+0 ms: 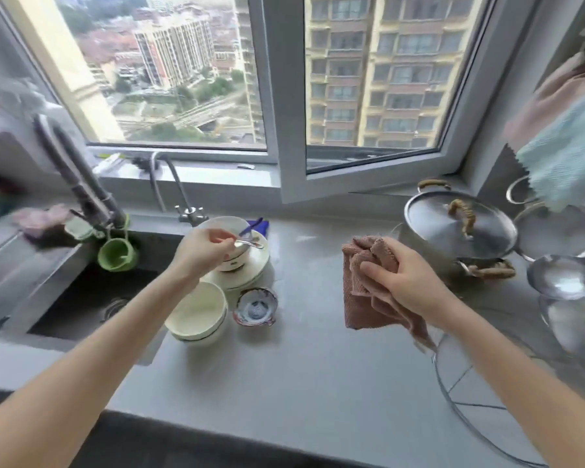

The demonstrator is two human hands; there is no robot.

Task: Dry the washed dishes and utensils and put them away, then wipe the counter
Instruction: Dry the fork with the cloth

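- Lying nearest, at the right of the grey counter (pixel 301 376): a wire rack (pixel 453 393), untouched.
- Gripping a bunched pink cloth (pixel 362 288) in the right hand (pixel 409 282), fingers curled round the folds, a loose end hanging just above the counter.
- Sitting left of the cloth, beside the sink (pixel 81 298): stacked cream bowls (pixel 196 312) and, just beside them, a small patterned dish (pixel 256 307); judging both as waiting to be dried.
- Pinching a metal spoon (pixel 249 244) between thumb and fingertips of the left hand (pixel 205 248), over the white bowl (pixel 230 226) standing on the plates (pixel 255 273); unable to tell whether clear of the bowl or touching it.
- Running roughly left to right along its long axis, free end pointing toward the cloth hand; lying left of and a little beyond the cloth, well apart, bare counter between.
- Judging the coming move as bringing spoon and cloth together, the left hand carrying rightward, the cloth hand being the nearer to meet it.
- Standing farther back: a lidded steel pot (pixel 460 228) behind the right hand, and the tap (pixel 78 184) over the sink.
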